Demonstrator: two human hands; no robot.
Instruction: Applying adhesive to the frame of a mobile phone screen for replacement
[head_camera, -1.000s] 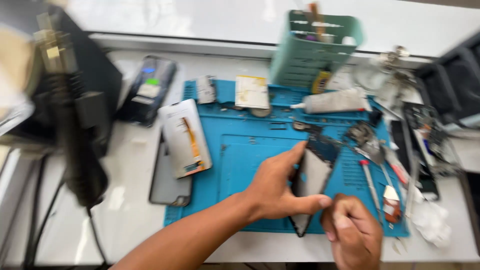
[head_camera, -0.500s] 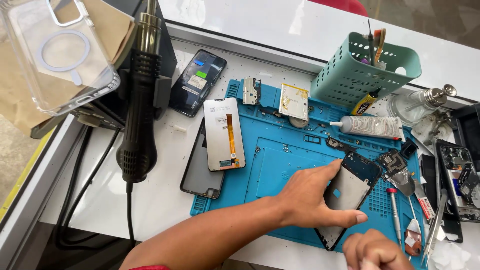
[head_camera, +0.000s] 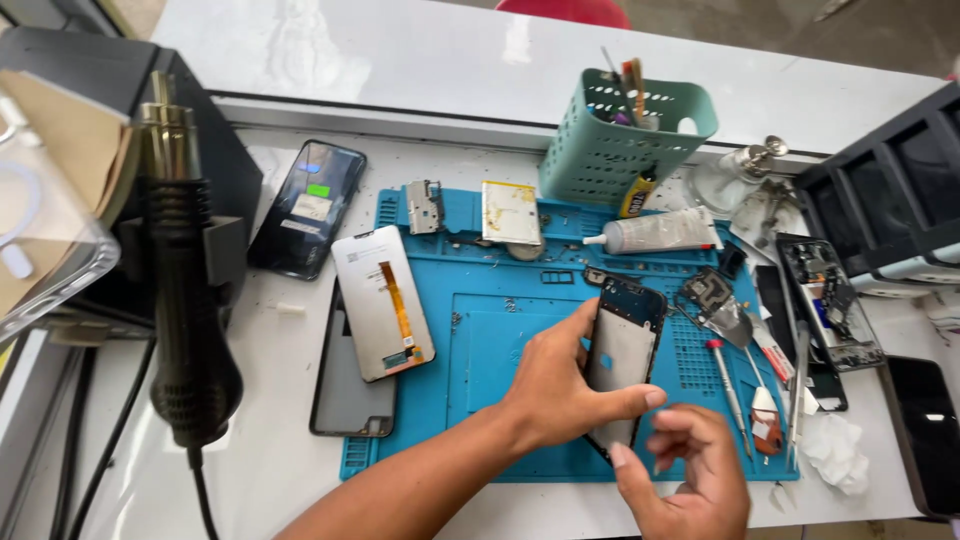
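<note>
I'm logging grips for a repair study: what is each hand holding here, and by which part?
The left hand grips the phone frame by its long side edges. The right hand touches its lower end; whether it grips cannot be told.

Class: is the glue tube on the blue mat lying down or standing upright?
Lying down: the glue tube rests on its side along the blue mat, nozzle pointing left.

Left hand (head_camera: 560, 390) pinches a phone frame (head_camera: 622, 360) standing on the blue mat (head_camera: 480, 350); right hand (head_camera: 690, 470) sits just near of it, fingers curled, screwdrivers (head_camera: 735, 385) to the right.
</note>
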